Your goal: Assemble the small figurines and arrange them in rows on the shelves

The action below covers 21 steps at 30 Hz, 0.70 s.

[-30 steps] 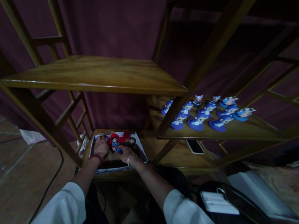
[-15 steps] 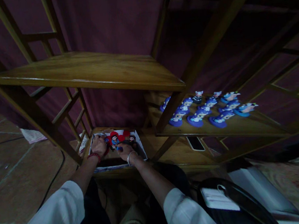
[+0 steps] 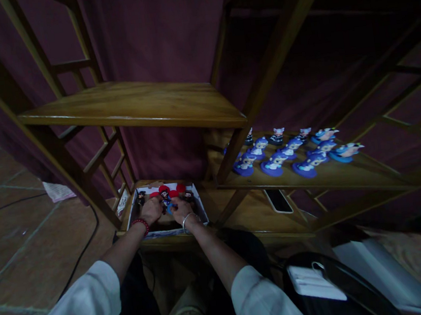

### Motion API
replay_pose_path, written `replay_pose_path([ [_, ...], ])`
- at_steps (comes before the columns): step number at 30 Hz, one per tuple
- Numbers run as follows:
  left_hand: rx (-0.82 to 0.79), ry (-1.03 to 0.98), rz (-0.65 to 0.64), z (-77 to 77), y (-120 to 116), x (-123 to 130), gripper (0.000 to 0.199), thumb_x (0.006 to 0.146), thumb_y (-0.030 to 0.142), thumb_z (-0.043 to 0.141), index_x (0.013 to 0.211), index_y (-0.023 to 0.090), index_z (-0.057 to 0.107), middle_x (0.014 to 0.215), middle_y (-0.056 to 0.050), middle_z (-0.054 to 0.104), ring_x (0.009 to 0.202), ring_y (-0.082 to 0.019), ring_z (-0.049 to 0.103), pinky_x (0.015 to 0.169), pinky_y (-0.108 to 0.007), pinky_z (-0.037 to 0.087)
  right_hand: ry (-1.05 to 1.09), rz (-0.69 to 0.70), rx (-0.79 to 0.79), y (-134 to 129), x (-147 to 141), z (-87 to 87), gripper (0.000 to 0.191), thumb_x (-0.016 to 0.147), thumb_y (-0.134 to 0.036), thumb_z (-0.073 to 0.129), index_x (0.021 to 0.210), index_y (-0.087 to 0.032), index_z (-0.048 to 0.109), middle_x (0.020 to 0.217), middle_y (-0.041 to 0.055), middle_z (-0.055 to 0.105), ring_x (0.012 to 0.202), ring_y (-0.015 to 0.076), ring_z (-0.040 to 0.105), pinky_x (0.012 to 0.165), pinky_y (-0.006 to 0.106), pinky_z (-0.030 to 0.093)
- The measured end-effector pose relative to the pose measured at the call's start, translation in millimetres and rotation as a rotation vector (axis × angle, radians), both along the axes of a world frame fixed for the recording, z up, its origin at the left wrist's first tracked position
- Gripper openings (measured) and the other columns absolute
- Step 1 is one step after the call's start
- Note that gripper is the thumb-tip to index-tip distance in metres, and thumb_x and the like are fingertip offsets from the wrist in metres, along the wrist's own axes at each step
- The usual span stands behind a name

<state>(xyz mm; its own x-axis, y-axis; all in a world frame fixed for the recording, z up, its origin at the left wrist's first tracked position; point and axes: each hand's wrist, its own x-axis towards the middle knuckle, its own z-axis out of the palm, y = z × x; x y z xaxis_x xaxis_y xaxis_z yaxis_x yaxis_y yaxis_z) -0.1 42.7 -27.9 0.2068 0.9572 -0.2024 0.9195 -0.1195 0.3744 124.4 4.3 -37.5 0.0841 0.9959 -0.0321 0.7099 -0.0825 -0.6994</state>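
1. While the head view looks down through a wooden shelf unit, the left hand (image 3: pixel 151 211) and right hand (image 3: pixel 181 210) reach side by side into an open white cardboard box (image 3: pixel 167 231) on a low shelf (image 3: pixel 237 220).
2. The left grip curves downward over the box's contents, just beside the right hand. Whether it is clenched or grasping anything, I cannot tell.
3. The right grip's fingertips (image 3: pixel 175 204) sit at a small blue piece (image 3: pixel 170 209) between the hands. They touch it or lie just beside it; the view is too dark and small to show a firm hold.
4. A small figurine (image 3: pixel 165 198) with red discs around it stands just ahead of both hands, and dark figurines (image 3: pixel 141 197) lie toward the box's left side.
5. Blue-based figurines (image 3: pixel 275 167) stand in rows on a higher shelf (image 3: pixel 351 181) to the right, above a phone (image 3: pixel 278 201).
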Motion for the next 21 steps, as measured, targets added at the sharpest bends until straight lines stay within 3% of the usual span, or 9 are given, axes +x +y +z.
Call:
replay_pose_path([
  [8,-0.035,-0.066,0.038,10.8,-10.6,10.6,0.03,0.081,0.024,0.044,0.108,0.019,0.057,0.103,-0.009,0.063,0.097,-0.018,0.058,0.082,-0.025,0.041,0.144,-0.017,-0.024,2.3,3.1,-3.1,0.037,0.073,-0.015,0.053,0.109,-0.02,0.056,0.099,0.0058,0.065,0.092,0.0158,0.06,0.082,0.025,0.045],
  [14,-0.046,-0.168,0.073,8.3,-13.2,12.2,0.028,0.079,0.023,0.046,0.104,0.02,0.061,0.097,-0.007,0.065,0.092,-0.018,0.059,0.079,-0.025,0.042,0.273,-0.019,-0.059,6.7,3.2,-14.2,0.03,0.07,-0.015,0.054,0.098,-0.022,0.062,0.085,0.0012,0.067,0.079,0.0155,0.062,0.07,0.025,0.049],
  [21,-0.101,-0.365,0.068,-4.6,-7.8,6.7,0.032,0.08,0.02,0.044,0.107,0.02,0.06,0.092,-0.002,0.066,0.08,-0.013,0.06,0.069,-0.02,0.044,0.411,-0.056,-0.084,10.2,8.6,-16.2,0.031,0.07,-0.017,0.054,0.099,-0.019,0.061,0.085,0.0021,0.066,0.075,0.013,0.061,0.063,0.021,0.049],
])
